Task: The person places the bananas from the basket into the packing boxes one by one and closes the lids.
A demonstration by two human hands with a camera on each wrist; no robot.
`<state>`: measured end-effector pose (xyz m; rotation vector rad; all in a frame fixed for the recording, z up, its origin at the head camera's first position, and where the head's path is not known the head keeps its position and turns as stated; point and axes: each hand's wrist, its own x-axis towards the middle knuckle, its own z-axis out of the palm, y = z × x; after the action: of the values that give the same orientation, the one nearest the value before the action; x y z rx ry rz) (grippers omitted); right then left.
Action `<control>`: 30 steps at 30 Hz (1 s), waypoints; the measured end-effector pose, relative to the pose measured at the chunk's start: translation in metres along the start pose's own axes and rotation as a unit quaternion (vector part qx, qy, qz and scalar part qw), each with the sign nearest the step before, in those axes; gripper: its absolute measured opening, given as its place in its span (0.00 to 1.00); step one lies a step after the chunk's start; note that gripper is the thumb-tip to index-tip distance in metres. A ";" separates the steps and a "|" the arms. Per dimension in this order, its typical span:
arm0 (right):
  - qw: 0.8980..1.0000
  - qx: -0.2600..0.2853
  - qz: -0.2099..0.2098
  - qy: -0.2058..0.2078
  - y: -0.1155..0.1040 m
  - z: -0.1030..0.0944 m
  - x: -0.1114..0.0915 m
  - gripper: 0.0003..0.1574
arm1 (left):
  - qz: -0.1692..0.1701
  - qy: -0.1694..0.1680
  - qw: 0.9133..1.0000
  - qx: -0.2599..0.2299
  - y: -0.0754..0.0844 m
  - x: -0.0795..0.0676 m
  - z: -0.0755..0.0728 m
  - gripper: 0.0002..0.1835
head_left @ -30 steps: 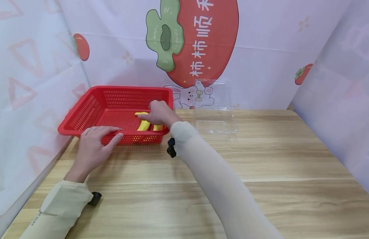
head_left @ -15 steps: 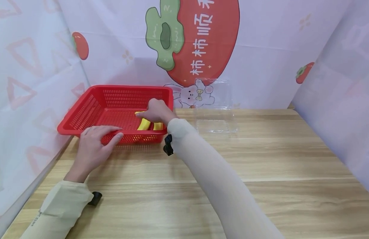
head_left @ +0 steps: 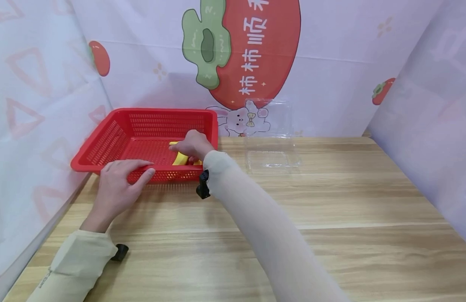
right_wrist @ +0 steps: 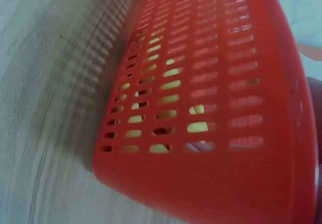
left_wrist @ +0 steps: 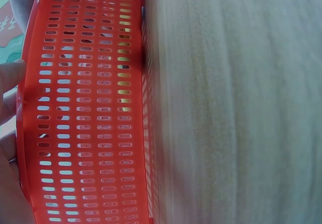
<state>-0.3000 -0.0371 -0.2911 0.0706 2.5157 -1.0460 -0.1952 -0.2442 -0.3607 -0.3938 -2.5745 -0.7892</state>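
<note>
A red slotted basket [head_left: 104, 168] stands at the back left of the table. My left hand [head_left: 120, 184] holds its front rim, fingers over the edge and thumb outside. In the left wrist view, parts of the left hand's fingers [left_wrist: 12, 75] meet the rim. Inside the basket at the right lies a yellow banana [head_left: 180, 159], with more yellow beside it, partly covered. My right hand [head_left: 193, 144] reaches down over these, a fingertip by the banana's upper end. A small reddish shape shows beneath that hand. The basket wall [right_wrist: 241, 173] hides the right fingers' hold in the right wrist view.
An open clear plastic box [head_left: 270, 157] stands to the right of the basket, its lid raised against the printed backdrop. The wooden table [head_left: 331, 218] extends to the front and right. Fabric walls [head_left: 37, 126] close the sides.
My right hand and forearm have shifted slightly left and lower in the basket. The reddish shape beneath the hand has come into sight. The left hand stays on the rim.
</note>
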 end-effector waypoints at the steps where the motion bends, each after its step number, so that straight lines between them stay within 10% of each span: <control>1: 1.000 0.001 0.004 0.005 -0.001 0.002 0.000 0.27 | 0.002 0.001 1.000 0.001 -0.001 0.000 0.000 0.19; 30: 0.993 -0.055 0.019 0.102 -0.008 0.038 0.019 0.18 | 0.015 0.020 1.000 -0.007 -0.001 -0.002 0.003 0.16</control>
<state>-0.3053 -0.0711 -0.3173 0.2040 2.7388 -0.9252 -0.1949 -0.2431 -0.3643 -0.4163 -2.5221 -0.7970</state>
